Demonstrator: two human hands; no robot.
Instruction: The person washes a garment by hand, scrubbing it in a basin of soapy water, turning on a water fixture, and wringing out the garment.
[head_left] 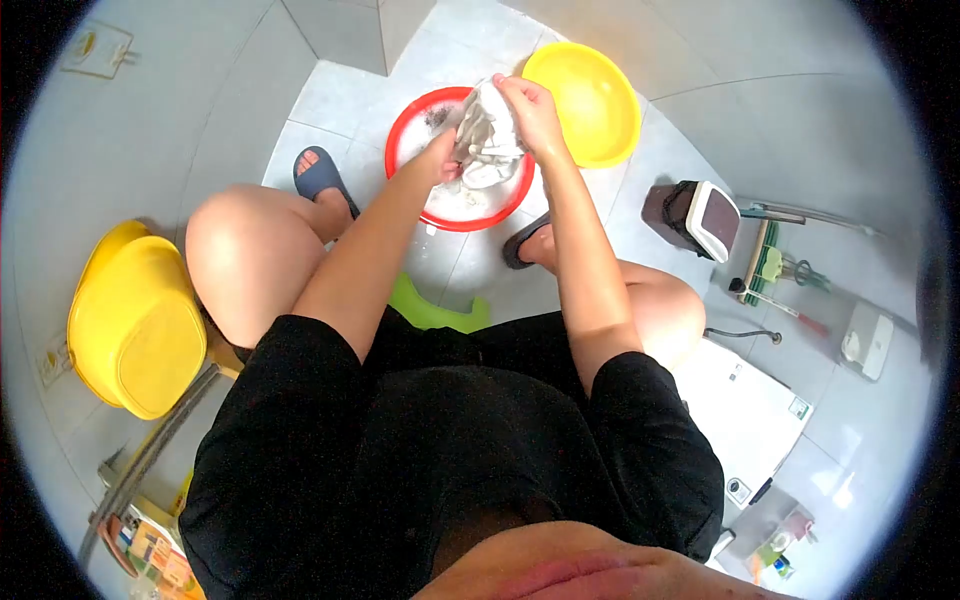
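Over a red-rimmed basin (397, 125) of white suds, a bunched white cloth (490, 135) hangs between my two hands; its exact kind cannot be made out. My left hand (440, 158) is closed on the cloth's left side, low over the suds. On the upper right, my right hand (530, 112) grips its top edge with the fingers bent over it. A small dark patch (437, 117) shows in the suds at the basin's upper left; what it is stays unclear.
A yellow basin (590, 105) stands just right of the red one. Below lies a green stool (437, 308) between my legs. Yellow tubs (140, 320) lean at the left wall. To the right are a lidded bin (692, 218), a brush (780, 305) and a white panel (745, 410).
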